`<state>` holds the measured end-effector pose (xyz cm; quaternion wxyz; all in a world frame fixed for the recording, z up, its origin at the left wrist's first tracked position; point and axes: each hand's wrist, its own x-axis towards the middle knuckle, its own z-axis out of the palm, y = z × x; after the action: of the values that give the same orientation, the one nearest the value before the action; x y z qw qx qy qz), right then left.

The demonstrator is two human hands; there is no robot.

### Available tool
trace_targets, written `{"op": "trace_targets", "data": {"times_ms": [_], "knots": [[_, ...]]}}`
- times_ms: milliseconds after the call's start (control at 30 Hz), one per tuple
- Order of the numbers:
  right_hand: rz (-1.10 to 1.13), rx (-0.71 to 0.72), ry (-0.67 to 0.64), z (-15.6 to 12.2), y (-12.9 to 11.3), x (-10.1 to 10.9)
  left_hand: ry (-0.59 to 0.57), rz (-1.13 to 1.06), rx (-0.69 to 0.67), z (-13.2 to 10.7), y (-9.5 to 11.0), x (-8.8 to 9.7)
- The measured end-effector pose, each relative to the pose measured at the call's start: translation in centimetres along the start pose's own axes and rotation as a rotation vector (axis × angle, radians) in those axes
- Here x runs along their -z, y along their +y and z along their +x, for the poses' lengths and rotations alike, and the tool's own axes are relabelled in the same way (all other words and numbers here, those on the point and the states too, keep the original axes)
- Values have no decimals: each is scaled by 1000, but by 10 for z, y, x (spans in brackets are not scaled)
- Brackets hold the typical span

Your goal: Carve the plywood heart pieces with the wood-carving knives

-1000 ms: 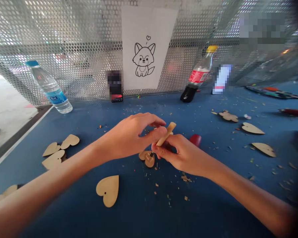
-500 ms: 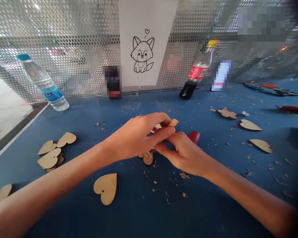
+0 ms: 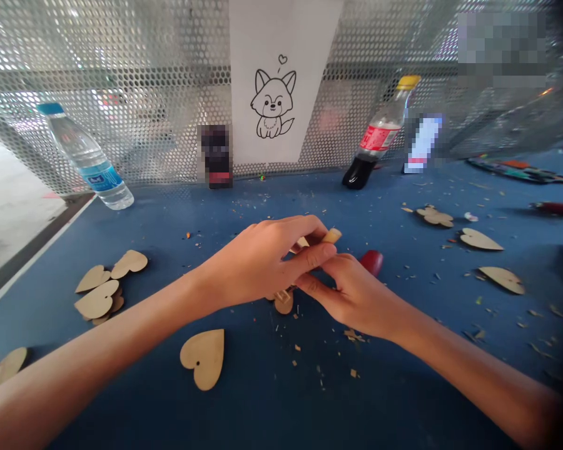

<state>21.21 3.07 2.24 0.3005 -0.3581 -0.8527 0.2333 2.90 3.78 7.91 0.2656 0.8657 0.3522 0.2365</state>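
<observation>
A perforated metal screen [image 3: 122,62] stood behind a blue work table [image 3: 394,400], with a sheet of white paper [image 3: 286,81] hanging on it that bore a line drawing of a fox [image 3: 273,103]. A water bottle [image 3: 87,159] lay tilted against the screen on the left, and a cola bottle [image 3: 380,134] leaned against it to the right of the paper. The two hands met at the middle of the table, their fingers closed together around a pale wooden stick [image 3: 332,235]. The left hand [image 3: 258,265] came in from the lower left, its thumb lying across the stick, while the right hand [image 3: 356,294] pinched from below, and only the stick's tip and a small stretch showed between the fingers. A small wooden heart cutout [image 3: 284,304] lay just beneath the hands, partly hidden by them. A red object [image 3: 371,262] sat just beyond the right hand. Other wooden hearts [image 3: 97,299] lay in a loose pile to the left, one wooden heart [image 3: 204,358] lay alone nearer the person, and wood chips [image 3: 353,335] were scattered across the table.
</observation>
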Motion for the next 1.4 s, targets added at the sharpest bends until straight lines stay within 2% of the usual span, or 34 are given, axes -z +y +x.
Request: {"op": "trace_targets", "data": {"times_ms": [500,600,767,967,1133,1267,1400], "knots": [[-37,53,-24,0,-3,1,22,70,-8,0,0,-1],[-40,2,-49,2,-4,1,37,92,-38,0,-3,-2],[-13,-116,-106,4,-3,0,-5,15,-18,1,-13,-5],[59,-124,-119,2,0,-5,-47,-51,-60,-1,-19,-11],[162,-190,-138,-1,5,-8,-87,-120,-35,3,-19,-13],[228,-185,-139,-1,8,-9,-85,-134,-47,5,-24,-15],[193,-160,-116,2,7,-11,-41,-216,-72,2,-30,-15]]}}
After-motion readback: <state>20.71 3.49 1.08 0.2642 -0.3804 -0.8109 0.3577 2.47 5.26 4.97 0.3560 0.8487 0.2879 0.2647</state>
